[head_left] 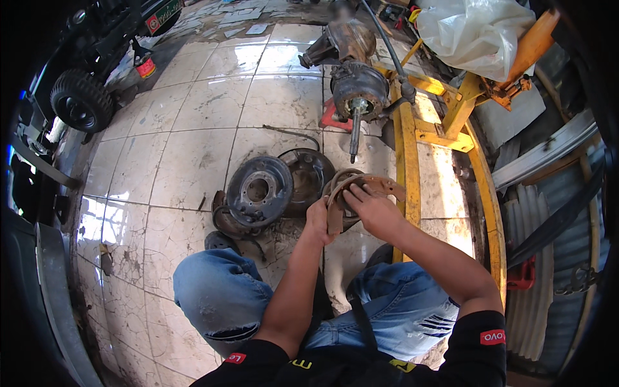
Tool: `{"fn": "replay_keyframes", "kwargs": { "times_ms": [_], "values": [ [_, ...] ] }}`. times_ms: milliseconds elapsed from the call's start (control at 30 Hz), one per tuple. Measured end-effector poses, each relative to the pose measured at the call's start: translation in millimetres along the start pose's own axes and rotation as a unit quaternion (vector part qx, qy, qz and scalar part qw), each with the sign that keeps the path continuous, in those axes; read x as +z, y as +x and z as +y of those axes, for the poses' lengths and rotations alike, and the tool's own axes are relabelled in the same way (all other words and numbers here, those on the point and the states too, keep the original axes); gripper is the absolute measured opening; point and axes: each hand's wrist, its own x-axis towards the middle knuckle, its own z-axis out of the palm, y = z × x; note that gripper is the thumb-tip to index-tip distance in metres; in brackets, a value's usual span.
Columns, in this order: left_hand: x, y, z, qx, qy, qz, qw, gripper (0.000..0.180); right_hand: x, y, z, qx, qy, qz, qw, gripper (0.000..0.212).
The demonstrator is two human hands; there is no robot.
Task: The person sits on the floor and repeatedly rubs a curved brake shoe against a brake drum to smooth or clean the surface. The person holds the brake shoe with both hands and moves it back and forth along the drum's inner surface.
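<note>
In front of my knees I hold a curved brown brake shoe above the floor. My left hand is closed round its lower left end. My right hand lies over its inner side, fingers bent against it; the fingertips are partly hidden. Behind the shoe sits a round part, mostly covered. Just to the left, a dark round brake backing plate with a hole in its middle leans on a second dark round plate.
A greasy axle housing with a protruding shaft stands ahead. Along the right runs a yellow metal frame, with a clear plastic bag beyond. A vehicle wheel is at far left on the tiled floor. A red-labelled container hangs nearby.
</note>
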Motion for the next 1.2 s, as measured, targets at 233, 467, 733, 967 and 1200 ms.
{"fn": "replay_keyframes", "kwargs": {
  "times_ms": [233, 467, 733, 967, 1200],
  "values": [
    [3, -1, 1, -0.014, 0.012, 0.020, 1.000, 0.026, 0, -2, 0, 0.003, 0.004, 0.017, 1.000, 0.052],
    [1, -5, 4, -0.017, 0.011, 0.005, 1.000, 0.025, -2, 0, -3, 0.001, 0.011, 0.006, 1.000, 0.052],
    [1, -5, -1, -0.001, 0.011, 0.035, 0.999, 0.024, -5, -2, -7, -0.004, 0.008, -0.008, 1.000, 0.056],
    [0, -4, 1, 0.009, 0.003, -0.024, 1.000, 0.024, -5, -1, -3, -0.020, -0.007, -0.003, 1.000, 0.054],
    [-2, -3, 2, -0.002, 0.008, -0.006, 1.000, 0.024, -6, 2, -12, -0.036, 0.020, -0.026, 0.999, 0.053]
  ]
}}
